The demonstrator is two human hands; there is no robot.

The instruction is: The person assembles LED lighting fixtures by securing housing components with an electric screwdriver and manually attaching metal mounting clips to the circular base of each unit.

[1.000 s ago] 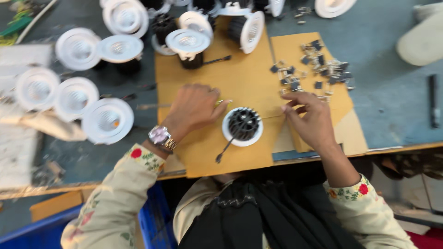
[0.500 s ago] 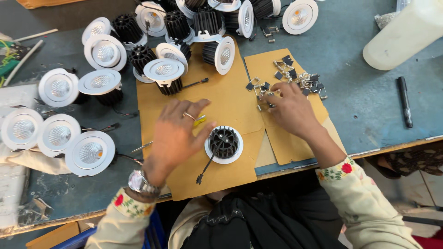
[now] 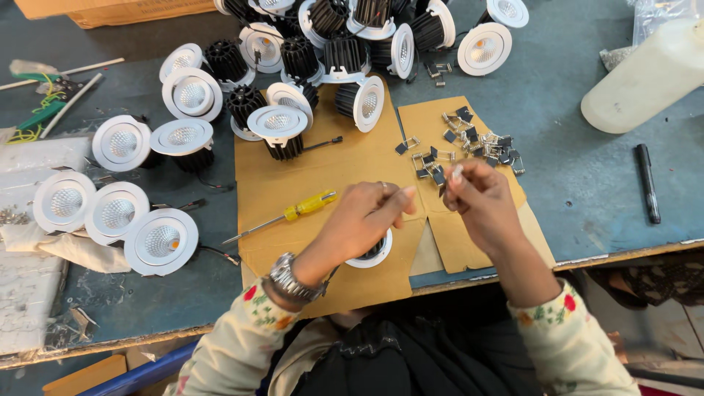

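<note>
Now, spring clip (image 3: 444,181) in right hand (image 3: 480,207)

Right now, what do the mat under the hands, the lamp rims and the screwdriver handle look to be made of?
Mat: brown corrugated cardboard, matte, with cut edges and folds. Lamp rims: smooth white, probably painted metal or plastic; the look leaves it open. Screwdriver handle: translucent yellow plastic, glossy.

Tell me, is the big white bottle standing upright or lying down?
Lying down: the white bottle rests on its side on the blue table.
</note>
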